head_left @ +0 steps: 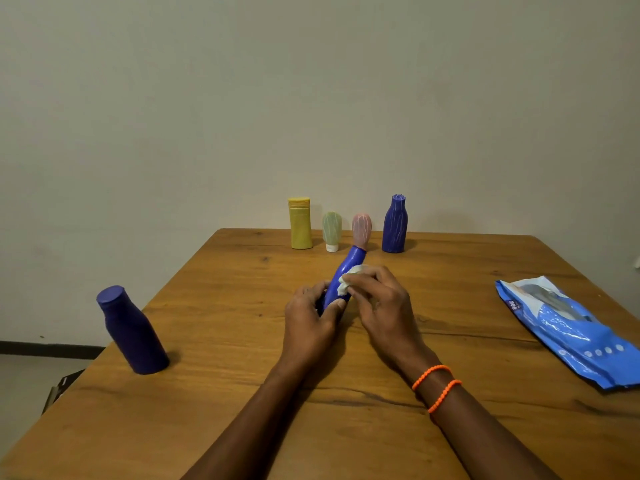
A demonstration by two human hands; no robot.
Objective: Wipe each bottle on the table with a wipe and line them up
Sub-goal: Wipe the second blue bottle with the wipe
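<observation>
A brown wooden table (346, 393) with dark grain lines and small knots fills the lower part of the view, its far edge set against a plain pale grey-green wall (311, 98). To the left, a strip of light floor (31, 379) shows beyond the table edge, with a dark skirting line where floor meets wall.

Six bottles are in sight. Four stand in a row along the far edge: a tall yellow flat-topped plastic bottle (300, 223), a small pale green tube standing on its white cap (331, 231), a small pink tube (362, 227) partly hidden behind the held bottle, and a dark blue shouldered bottle with no cap (395, 224). A fifth, a dark purple-blue capped plastic bottle (131, 330), stands alone near the left edge, well apart from the others (the wide lens makes it look tilted).

The sixth is a slim bright blue glossy plastic bottle (346, 273), held at the middle of the table with its narrow end pointing toward the far row. The left hand (308, 323) grips its lower end, fingers and thumb curled round it. The right hand (379, 306) pinches one crumpled white wipe (348, 280) against the bottle's side. Two orange beaded bands (436, 386) circle the right wrist.

One shiny blue plastic pack of wipes (568, 330) lies flat near the right edge.
</observation>
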